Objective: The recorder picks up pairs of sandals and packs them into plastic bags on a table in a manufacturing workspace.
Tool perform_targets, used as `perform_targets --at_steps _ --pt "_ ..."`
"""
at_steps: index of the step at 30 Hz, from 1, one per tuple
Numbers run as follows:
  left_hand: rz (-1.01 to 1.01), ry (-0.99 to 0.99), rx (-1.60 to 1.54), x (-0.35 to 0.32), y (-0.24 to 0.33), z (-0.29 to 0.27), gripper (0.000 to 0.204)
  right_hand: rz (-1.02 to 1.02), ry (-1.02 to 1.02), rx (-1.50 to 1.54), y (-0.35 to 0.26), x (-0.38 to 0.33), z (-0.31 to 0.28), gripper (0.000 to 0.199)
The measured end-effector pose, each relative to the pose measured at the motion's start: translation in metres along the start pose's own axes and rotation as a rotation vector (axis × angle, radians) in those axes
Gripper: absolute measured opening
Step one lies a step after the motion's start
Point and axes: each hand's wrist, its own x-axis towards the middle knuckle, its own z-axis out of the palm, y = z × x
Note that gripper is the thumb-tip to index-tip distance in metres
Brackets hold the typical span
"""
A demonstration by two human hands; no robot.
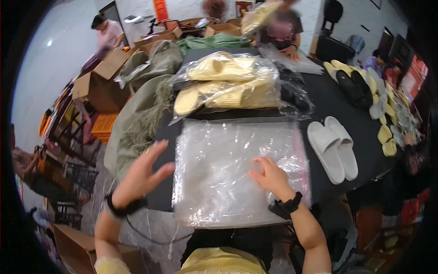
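A stack of clear plastic bags (219, 169) lies flat at the table's near edge, in front of my body. My left hand (145, 170) is raised just off the stack's left side, thumb and fingers apart, holding nothing. Over the right half of the bags is my right hand (273, 179), its thumb and forefinger parted; whether the fingertips touch the plastic I cannot tell. To the right of the bags sits a pair of white slippers (325, 148), side by side. Pale yellow slippers (223, 68) in clear bags are piled beyond the stack, with black ones in bags at the pile's right.
The dark tabletop (315, 107) carries yellow, black and white slippers (388, 105) along its right edge. Greenish-grey sacks (141, 105) and an open cardboard box (107, 77) stand left. Across the table, a person (283, 34) handles a bagged item. Another person (109, 34) stands far left.
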Motion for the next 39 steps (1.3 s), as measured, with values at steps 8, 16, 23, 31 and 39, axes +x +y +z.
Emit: perform_targets --at_steps 8,16,23,31,39 --pt "0.128 0.384 0.514 0.187 -0.064 0.016 0.056 -0.06 0.041 -0.049 0.013 0.002 0.008 0.044" --pt "-0.561 0.539 -0.543 0.331 -0.116 0.037 0.052 -0.035 0.063 -0.06 0.022 0.002 0.013 0.046" --pt "-0.642 0.276 -1.363 0.346 -0.136 0.06 0.032 -0.084 0.096 -0.074 0.021 -0.003 0.014 0.045" --pt "-0.324 0.059 -1.638 0.351 -0.088 0.048 0.021 -0.158 0.188 -0.033 0.029 -0.004 0.013 0.038" --pt "0.133 -0.177 -1.607 0.221 -0.056 0.039 0.019 -0.125 0.144 -0.06 0.029 -0.006 0.013 0.039"
